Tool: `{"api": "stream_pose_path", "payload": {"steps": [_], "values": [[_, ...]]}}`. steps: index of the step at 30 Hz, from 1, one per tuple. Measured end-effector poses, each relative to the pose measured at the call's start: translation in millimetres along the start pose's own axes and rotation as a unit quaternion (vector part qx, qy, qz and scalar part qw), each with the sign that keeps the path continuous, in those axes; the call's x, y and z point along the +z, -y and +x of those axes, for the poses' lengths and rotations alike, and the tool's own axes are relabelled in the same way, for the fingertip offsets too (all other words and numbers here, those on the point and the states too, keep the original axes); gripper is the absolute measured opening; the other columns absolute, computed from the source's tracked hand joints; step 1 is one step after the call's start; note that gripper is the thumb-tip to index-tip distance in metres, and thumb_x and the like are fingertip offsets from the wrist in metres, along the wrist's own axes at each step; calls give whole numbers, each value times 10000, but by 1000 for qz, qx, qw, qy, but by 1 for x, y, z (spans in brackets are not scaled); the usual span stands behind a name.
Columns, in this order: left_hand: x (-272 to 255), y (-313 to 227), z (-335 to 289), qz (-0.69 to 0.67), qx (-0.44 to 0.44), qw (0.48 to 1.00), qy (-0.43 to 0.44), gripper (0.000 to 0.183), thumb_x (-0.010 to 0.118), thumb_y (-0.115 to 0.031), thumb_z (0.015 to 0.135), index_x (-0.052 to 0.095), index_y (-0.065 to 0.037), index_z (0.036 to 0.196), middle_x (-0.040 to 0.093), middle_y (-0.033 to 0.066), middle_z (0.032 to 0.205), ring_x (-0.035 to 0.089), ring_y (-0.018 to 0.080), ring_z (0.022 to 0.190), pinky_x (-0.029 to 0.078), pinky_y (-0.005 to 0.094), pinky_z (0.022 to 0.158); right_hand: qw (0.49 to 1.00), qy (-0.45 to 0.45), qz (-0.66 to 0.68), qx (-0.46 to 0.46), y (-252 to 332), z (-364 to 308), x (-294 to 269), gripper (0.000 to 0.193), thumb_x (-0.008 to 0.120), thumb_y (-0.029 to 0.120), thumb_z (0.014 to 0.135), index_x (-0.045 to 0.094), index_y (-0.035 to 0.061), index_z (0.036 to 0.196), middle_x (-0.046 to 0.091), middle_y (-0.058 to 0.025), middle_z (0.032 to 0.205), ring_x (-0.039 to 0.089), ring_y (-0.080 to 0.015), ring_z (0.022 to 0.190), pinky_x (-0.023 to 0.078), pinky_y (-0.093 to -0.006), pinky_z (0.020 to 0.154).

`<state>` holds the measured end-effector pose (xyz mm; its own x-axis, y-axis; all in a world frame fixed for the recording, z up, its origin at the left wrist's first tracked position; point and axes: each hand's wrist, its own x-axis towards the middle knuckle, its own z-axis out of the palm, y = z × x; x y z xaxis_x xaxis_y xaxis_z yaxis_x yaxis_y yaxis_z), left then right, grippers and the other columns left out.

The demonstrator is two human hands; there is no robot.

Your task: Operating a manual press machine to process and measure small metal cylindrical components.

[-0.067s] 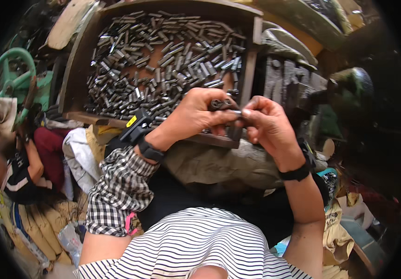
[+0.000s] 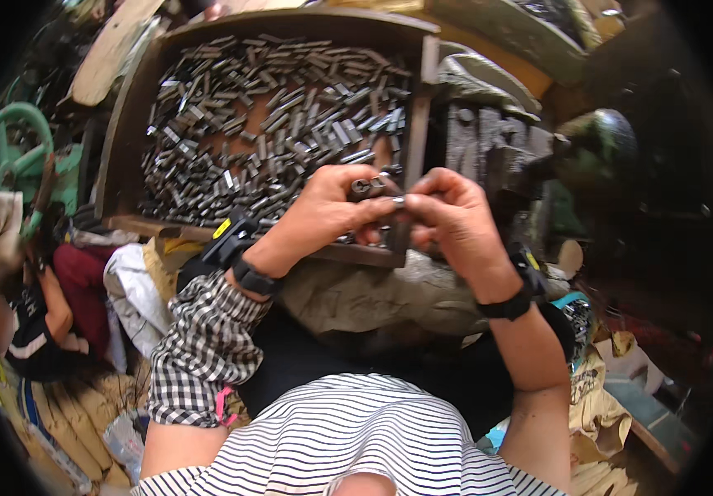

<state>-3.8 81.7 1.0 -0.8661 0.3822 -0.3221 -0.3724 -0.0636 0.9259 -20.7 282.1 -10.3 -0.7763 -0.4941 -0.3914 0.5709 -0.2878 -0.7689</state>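
Observation:
My left hand (image 2: 327,205) is closed around a few short steel tubes (image 2: 361,187), whose round hollow ends stick out between thumb and fingers. Facing it, my right hand (image 2: 460,221) pinches with thumb and forefinger at the tip of a small shiny metal piece (image 2: 398,201) that the left fingers also touch. Most of that piece is hidden by the fingertips. Both hands hover over the near right corner of a wooden tray (image 2: 416,124). Many loose steel tubes (image 2: 290,116) lie scattered in the tray.
A dark machine with a rounded head (image 2: 600,145) stands right of the tray, beside grey metal blocks (image 2: 464,136). Far left is a green handwheel (image 2: 21,132), with another person (image 2: 50,302) below it. Brown cloth (image 2: 356,293) lies under my hands.
The whole view has shifted slightly, so tray and hands appear farther left. Both hands keep about the same grip and place over the tray corner.

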Motion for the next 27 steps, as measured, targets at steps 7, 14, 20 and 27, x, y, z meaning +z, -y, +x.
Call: {"api": "stream_pose_path", "payload": {"steps": [7,14,20,27], "values": [[4,9,-5,-6,17,1000,-15,184,664,-124,844,578,7,940,656,82,764,586,84,519,477,193,456,996,76,48,-23,-9,4,-4,127,666,53,814,542,30,827,629,-78,701,589,-102,497,473,-210,418],[1,9,-1,-166,15,985,34,188,633,-105,863,586,5,1008,643,78,853,600,114,610,493,210,527,985,14,-130,-112,-4,-5,10,100,596,36,834,519,-8,880,593,-53,670,587,-110,497,471,-220,425],[-9,20,-9,-154,10,987,-50,196,631,-69,853,588,4,1030,626,47,788,588,100,596,499,196,522,940,-91,-229,-235,20,-124,20,239,636,44,833,530,-23,1036,618,-60,855,621,-87,707,491,-208,556],[1,2,-51,-98,59,983,-145,185,629,-93,858,588,3,1010,616,43,756,588,93,582,496,193,515,578,-536,-250,-562,85,-299,-65,313,518,234,921,503,-24,1098,593,-156,951,607,-170,825,496,-265,692]]}}
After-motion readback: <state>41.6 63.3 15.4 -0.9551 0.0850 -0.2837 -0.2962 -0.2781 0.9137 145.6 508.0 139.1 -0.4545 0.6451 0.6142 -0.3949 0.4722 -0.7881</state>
